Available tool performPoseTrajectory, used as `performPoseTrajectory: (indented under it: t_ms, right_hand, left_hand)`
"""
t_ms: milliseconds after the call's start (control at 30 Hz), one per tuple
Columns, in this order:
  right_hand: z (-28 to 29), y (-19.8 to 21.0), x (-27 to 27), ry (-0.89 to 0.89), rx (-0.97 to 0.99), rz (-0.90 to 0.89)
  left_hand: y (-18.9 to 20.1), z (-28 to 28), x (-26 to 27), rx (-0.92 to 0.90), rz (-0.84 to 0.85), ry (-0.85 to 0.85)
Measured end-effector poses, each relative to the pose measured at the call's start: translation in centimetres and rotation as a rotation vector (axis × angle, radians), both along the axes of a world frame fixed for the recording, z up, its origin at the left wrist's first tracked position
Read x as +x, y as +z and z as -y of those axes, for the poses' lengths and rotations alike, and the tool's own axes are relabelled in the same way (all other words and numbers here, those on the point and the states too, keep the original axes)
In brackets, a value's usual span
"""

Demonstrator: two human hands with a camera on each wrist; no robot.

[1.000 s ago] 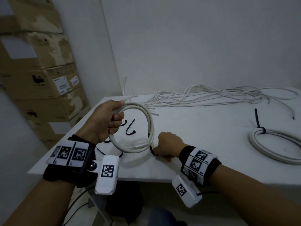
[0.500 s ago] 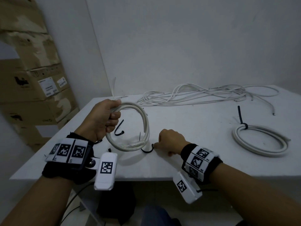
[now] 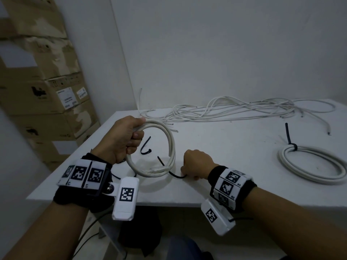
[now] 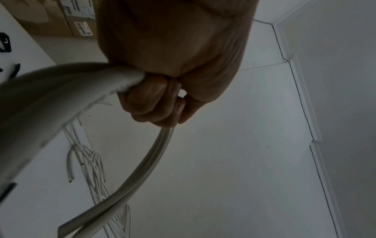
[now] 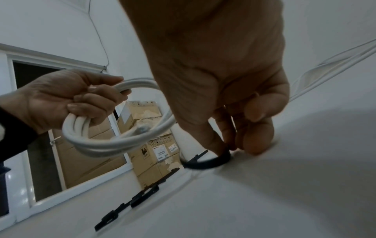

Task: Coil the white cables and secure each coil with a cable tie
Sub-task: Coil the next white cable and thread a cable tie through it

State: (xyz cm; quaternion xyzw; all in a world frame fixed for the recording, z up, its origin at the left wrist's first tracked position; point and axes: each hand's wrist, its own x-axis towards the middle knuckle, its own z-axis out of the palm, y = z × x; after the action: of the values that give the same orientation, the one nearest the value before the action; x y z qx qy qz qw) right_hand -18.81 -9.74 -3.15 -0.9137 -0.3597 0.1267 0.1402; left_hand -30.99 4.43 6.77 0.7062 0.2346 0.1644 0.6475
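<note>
My left hand (image 3: 124, 139) grips a coil of white cable (image 3: 170, 147) upright over the near left of the white table (image 3: 234, 156); the coil (image 5: 97, 145) and the curled fingers (image 4: 154, 103) show in both wrist views. My right hand (image 3: 195, 163) is down on the table just right of the coil, its fingertips (image 5: 219, 145) pinching a curved black cable tie (image 3: 175, 175) that lies on the surface (image 5: 207, 163). A second black tie (image 3: 146, 145) lies seen through the coil. A finished coil (image 3: 311, 166) with a black tie lies at the right.
A tangle of loose white cables (image 3: 234, 109) runs along the back of the table by the wall. Stacked cardboard boxes (image 3: 43, 87) stand at the left. Several more black ties (image 5: 130, 204) lie near the table's left edge.
The right hand has slid slightly right along the table, drawing the black tie out from under the coil. The left hand keeps the coil in about the same place.
</note>
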Motion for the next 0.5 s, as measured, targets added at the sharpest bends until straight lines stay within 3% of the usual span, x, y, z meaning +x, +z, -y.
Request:
performPoseTrajectory:
  t_ms: [200,400,500]
  right_hand:
    - [4.1,3.2,1.3,-0.110,0.386,-0.268]
    - [10.1,7.3,2.4,-0.184,0.881,-0.103]
    - [12.6,8.3,1.8,-0.111,0.992,-0.088]
  left_hand:
    - [-0.2,1.6,0.8,0.030,0.015,-0.048]
    - [0.1,3.9,3.5,0.030,0.009,-0.133]
    - [0.2,5.5,5.4,0.025,-0.006,-0.168]
